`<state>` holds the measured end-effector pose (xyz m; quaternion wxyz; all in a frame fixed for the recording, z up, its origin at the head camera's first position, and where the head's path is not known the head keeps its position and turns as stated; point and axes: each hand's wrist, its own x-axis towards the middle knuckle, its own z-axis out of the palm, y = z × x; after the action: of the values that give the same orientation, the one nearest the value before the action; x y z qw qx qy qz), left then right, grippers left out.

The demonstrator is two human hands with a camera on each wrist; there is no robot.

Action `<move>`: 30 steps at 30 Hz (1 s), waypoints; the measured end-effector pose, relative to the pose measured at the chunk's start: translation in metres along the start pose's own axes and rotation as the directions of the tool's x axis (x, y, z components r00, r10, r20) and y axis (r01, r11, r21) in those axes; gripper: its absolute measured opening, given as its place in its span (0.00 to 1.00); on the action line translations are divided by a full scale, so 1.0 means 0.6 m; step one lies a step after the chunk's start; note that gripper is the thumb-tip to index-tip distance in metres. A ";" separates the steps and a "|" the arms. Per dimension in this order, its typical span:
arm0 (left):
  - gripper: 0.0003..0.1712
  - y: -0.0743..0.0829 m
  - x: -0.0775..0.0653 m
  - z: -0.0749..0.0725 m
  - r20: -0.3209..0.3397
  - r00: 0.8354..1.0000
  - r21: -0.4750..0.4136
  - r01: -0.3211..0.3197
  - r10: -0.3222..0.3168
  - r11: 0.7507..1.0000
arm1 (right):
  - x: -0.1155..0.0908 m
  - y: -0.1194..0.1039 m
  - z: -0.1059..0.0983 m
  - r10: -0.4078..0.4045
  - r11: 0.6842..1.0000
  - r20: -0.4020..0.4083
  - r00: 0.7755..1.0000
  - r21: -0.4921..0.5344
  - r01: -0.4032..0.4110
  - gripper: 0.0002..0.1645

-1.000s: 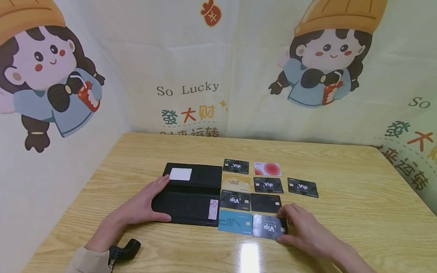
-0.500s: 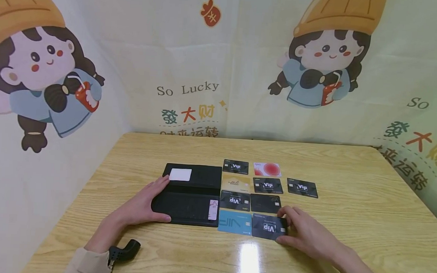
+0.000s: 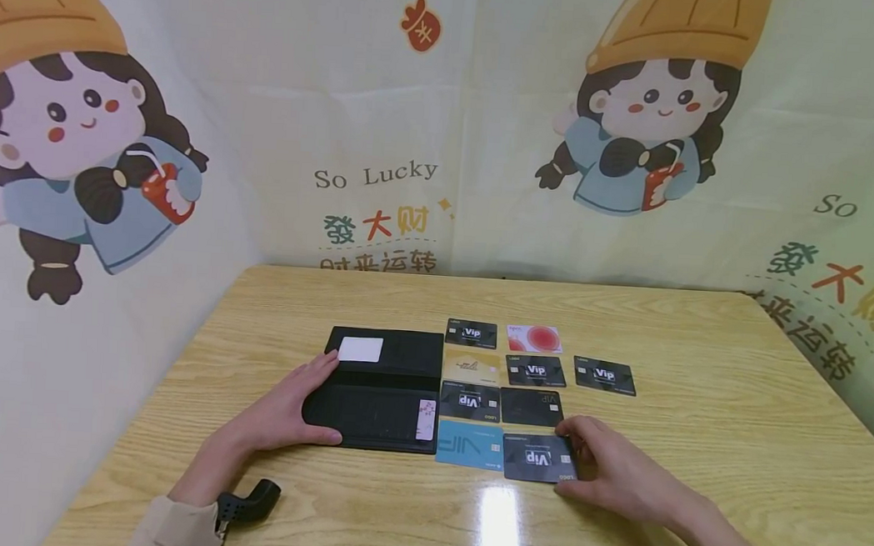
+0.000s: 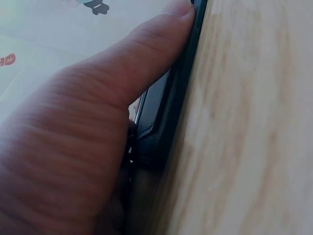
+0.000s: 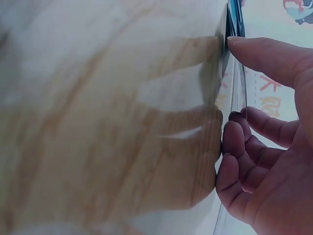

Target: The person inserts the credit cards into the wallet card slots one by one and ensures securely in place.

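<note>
A black wallet (image 3: 376, 415) lies unfolded on the table, a white card in its upper half and a small flowered piece at its lower right. My left hand (image 3: 279, 405) rests on its left edge, thumb straight along the near side; the left wrist view shows the thumb (image 4: 146, 58) against the wallet's rim. At the front of the card rows, my right hand (image 3: 623, 472) grips the right end of a dark grey Vip card (image 3: 534, 458) between thumb and fingers. In the right wrist view the thumb (image 5: 269, 56) touches the card's edge, the other fingers curled.
Beside that card lies a blue VIP card (image 3: 470, 444). Behind are a black VIP card (image 3: 531, 406), a gold card (image 3: 472, 364), a red-and-white card (image 3: 535, 338) and several black Vip cards (image 3: 605, 375). A printed cloth backdrop (image 3: 386, 120) stands behind the wooden table (image 3: 738, 392).
Over the last half second the dark grey card has shifted slightly toward me and right with my right hand. My left hand and the wallet stay put.
</note>
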<state>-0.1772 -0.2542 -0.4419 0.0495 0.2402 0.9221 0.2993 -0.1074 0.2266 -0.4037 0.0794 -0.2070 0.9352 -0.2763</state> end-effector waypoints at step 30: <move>0.66 0.001 0.002 -0.001 0.005 1.000 0.010 -0.001 0.001 1.000 | 0.048 -0.028 0.003 -0.008 0.999 -0.123 0.992 0.044 0.013 0.33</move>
<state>-0.1780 -0.2535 -0.4412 0.0504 0.2414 0.9234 0.2942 -0.1269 0.2005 -0.3968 0.0250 -0.1929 0.9308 -0.3095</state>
